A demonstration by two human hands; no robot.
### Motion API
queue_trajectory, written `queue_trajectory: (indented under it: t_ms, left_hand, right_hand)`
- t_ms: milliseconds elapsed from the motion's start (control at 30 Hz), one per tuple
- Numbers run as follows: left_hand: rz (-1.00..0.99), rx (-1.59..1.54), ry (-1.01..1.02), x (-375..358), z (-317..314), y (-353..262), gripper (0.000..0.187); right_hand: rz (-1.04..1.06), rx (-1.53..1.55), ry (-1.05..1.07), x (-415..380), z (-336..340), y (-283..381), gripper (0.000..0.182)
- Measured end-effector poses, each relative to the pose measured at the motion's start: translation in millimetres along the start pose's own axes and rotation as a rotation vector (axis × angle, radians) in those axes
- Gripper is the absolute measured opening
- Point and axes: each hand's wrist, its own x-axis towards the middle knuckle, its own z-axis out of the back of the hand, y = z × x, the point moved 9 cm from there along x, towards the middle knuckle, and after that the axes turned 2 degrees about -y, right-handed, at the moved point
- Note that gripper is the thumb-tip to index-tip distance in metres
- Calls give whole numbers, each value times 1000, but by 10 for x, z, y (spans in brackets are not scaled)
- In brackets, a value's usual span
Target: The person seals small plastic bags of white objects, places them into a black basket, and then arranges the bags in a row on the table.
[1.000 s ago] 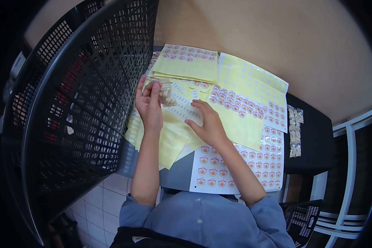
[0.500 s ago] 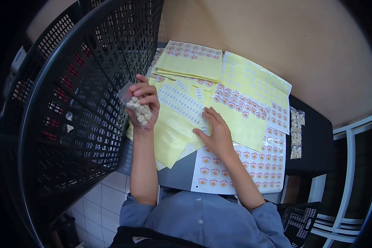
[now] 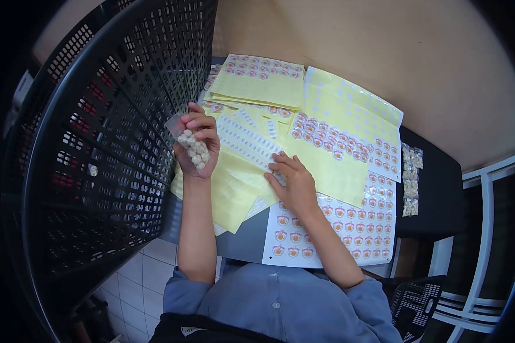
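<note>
One bag, white lumps inside, clutched in left hand beside one basket! Right hand at edge of sheet, pinching or not, can't tell. Several more filled bags far right.

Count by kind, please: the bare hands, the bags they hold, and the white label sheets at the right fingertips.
Bare left hand and right hand: 2
Transparent plastic bag of whitish lumps: 1
White flat label sheet, bluish print: 1
Total: 4
</note>
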Motion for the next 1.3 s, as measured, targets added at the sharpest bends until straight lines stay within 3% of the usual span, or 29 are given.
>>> queue_trajectory:
  t_ms: [67,200,267,367,433,467,500,567,633,733,800,933,1300]
  left_hand:
    - [-30,23,-78,6,48,1,26]
    - [-17,33,-78,19,125,14,27]
    - [-68,315,-208,23,254,-43,29]
    - [-147,879,-379,-9,469,-107,19]
    - [-167,1032,-421,6,577,-26,14]
    - [-263,1123,-468,-12,599,1,9]
    - [-360,1211,-516,-53,601,-4,7]
    - [-310,1247,-530,-88,678,95,6]
    - [-242,1378,-548,-121,749,207,7]
    - [-250,1358,-509,-150,771,443,10]
    - [-226,1411,-466,-170,798,522,13]
    - [-83,1460,-494,-213,832,684,11]
    - [-166,1535,-389,-198,654,781,7]
  right_hand:
    - [4,-9,-9,12,6,20,14]
    - [48,-55,-26,69,35,52,11]
    - [58,-52,-15,111,60,52,10]
    - [-104,61,87,161,60,-82,9]
    - [-259,289,-28,177,192,-226,6]
    - [-255,290,-30,190,230,-221,6]
    - [-190,289,-191,194,422,-184,5]
    - [-74,382,-455,142,652,-177,4]
    - [-88,391,-525,107,747,-71,5]
    - [-23,357,-641,22,804,50,9]
    - [210,92,-639,-24,815,329,11]
    - [228,0,-647,-45,813,357,13]
    - [303,-4,-616,-30,782,325,13]
